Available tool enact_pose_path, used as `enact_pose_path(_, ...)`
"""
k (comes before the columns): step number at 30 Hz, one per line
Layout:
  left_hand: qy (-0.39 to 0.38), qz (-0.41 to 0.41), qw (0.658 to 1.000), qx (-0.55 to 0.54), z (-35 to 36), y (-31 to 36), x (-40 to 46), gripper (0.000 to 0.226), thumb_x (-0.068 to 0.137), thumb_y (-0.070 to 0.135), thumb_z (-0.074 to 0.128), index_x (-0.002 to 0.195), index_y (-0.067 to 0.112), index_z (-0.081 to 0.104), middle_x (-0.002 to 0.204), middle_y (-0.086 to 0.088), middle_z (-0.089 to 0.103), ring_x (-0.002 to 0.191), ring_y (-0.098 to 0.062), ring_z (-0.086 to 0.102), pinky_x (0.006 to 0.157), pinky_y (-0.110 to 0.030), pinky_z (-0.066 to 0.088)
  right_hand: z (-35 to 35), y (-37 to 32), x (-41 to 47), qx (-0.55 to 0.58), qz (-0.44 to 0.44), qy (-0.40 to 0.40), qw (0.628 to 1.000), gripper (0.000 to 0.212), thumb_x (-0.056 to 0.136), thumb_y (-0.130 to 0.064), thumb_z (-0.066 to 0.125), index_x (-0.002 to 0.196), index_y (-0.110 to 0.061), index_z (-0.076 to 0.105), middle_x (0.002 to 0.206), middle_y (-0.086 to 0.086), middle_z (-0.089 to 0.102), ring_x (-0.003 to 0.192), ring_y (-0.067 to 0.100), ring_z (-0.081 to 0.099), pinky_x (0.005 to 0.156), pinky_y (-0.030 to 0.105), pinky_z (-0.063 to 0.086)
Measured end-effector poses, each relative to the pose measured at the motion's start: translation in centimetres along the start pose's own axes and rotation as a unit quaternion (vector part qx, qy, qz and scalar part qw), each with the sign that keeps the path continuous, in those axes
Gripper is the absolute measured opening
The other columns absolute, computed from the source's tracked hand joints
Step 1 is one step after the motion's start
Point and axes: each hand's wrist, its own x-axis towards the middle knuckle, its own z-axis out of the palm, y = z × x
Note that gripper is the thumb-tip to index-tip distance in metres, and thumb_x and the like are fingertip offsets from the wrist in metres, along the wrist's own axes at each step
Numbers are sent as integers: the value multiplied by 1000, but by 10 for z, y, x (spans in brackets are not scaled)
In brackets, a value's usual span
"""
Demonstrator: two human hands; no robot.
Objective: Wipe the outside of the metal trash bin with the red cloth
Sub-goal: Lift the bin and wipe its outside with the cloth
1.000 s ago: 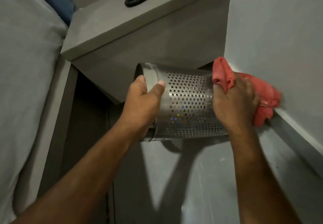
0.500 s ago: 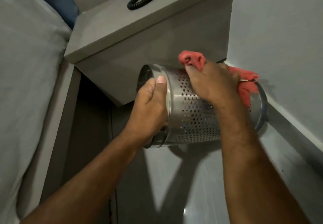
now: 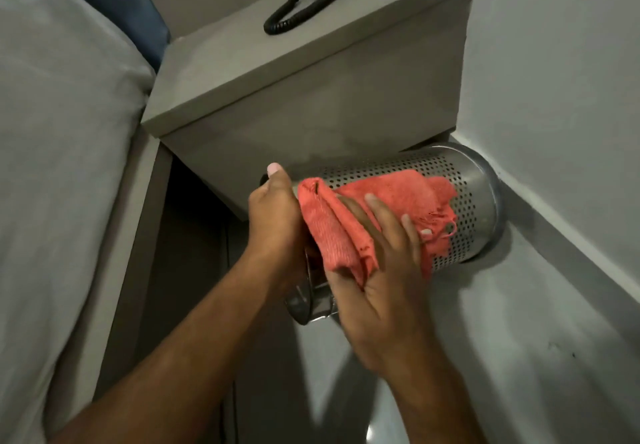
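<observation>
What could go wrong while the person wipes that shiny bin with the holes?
1. The left hand grips the trash bin only at its rim, with the bin held sideways, so it might slip and drop.
2. The red cloth has a frayed edge lying on the holes, so threads could snag.
3. The bin's bottom end is close to the wall and may bump it.

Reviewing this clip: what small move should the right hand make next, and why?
Probably sweep the red woven cloth toward the base of the perforated cylindrical metal bin. The right hand holds it near the open end, the left hand grips that rim, and the wall by the base lies uncovered.
</observation>
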Motion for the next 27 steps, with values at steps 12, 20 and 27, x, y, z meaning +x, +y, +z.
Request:
enact_pose_path(12,-164,124,974,95,4,-1,-25,43,106,29,35,87,8,67,82,-12,72,76,-26,70,73,-43,57,-11,-9,171,-66,172,-273,944,47,95,-57,41,96,-19,68,98,5,66,78,15,58,70,31,43)
enact_pose_path(20,-12,-13,1000,20,-1,-1,-1,39,101,36,42,81,9,61,81,-20,58,73,-30,57,67,-47,56,-5,9,30,-57,-16,-40,997,59,86,-49,46,141,-29,48,146,-12,49,143,12,31,122,42,8)
enact_pose_path(27,-184,-74,980,-5,-10,14,3,58,102,44,33,111,-2,67,111,-25,71,99,-35,70,86,-45,57,9,17,39,-94,-7,89,992,61,82,-49,49,138,-29,39,144,-2,52,138,29,40,116,57,19)
